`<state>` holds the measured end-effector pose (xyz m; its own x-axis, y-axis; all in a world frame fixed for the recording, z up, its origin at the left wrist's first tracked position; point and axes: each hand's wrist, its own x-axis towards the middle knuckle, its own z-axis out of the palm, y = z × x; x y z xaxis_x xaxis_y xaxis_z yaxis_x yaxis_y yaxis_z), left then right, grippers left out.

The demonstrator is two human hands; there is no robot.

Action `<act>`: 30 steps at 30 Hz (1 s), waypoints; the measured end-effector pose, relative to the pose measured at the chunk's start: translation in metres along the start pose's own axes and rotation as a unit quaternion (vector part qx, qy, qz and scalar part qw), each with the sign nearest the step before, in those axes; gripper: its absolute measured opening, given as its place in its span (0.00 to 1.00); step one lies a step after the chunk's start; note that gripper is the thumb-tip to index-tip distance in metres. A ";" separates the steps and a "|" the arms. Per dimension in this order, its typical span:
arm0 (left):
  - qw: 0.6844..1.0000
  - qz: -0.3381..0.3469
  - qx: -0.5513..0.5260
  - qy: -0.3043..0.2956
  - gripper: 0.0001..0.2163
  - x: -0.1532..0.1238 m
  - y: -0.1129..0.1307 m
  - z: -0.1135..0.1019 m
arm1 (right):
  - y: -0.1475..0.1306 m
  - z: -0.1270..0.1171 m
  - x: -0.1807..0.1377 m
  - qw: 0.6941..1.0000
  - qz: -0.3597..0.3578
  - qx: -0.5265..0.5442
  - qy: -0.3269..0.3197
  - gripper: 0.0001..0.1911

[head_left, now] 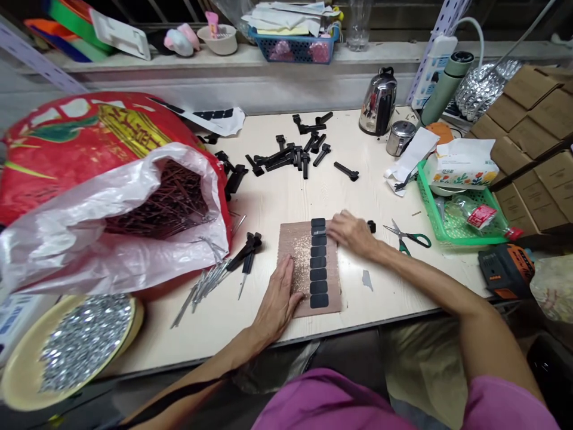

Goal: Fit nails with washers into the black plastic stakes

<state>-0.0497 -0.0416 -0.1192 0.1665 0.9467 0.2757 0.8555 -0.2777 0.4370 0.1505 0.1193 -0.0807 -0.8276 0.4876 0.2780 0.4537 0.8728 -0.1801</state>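
Observation:
My left hand (277, 295) lies flat on the lower left part of a brown speckled board (293, 280), its fingers spread and holding nothing. A column of several black rounded pads (319, 263) runs down the board, with pale grains scattered to their left. My right hand (351, 233) reaches in from the right, its fingertips at the top pad. A small silver sliver (319, 231) shows at those fingertips, and I cannot tell whether it is held. Several black plastic parts (286, 156) lie in a loose heap beyond the board.
Left of the board lie bundled metal nails (206, 283), a bag of dark rods (156, 203) and a tray of silver screws (85, 343). Right of it are green-handled scissors (407, 236), a green basket (456, 209) and a power tool (505, 272). A steel kettle (378, 101) stands behind.

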 end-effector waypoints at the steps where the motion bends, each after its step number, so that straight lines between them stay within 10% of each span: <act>1: 1.000 0.001 0.001 0.002 0.32 0.000 0.000 0.000 | 0.004 0.000 0.004 1.000 -0.002 -0.001 -0.006 0.15; 7: 1.000 0.008 -0.002 0.002 0.33 0.002 0.001 -0.001 | -0.020 0.005 -0.021 0.987 -0.158 0.012 -0.002 0.17; 15: 1.000 0.016 -0.022 0.002 0.31 0.003 0.000 0.002 | -0.040 -0.012 -0.026 0.992 -0.123 -0.010 0.013 0.16; 22: 0.993 0.022 -0.020 0.112 0.23 -0.010 -0.011 -0.034 | -0.129 -0.052 -0.083 0.993 -0.111 0.009 -0.034 0.11; 25: 0.979 -0.076 0.038 0.184 0.16 -0.023 -0.032 -0.061 | -0.157 -0.032 -0.102 0.986 -0.076 0.029 -0.145 0.08; 30: 0.969 -0.180 0.112 0.129 0.12 -0.039 -0.056 -0.077 | -0.187 0.038 -0.100 0.974 -0.079 0.022 -0.212 0.15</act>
<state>-0.1422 -0.0757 -0.0882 -0.2654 0.8953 0.3577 0.9254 0.1324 0.3552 0.1360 -0.0933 -0.1109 -0.9520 0.2867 -0.1074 0.3036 0.9294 -0.2101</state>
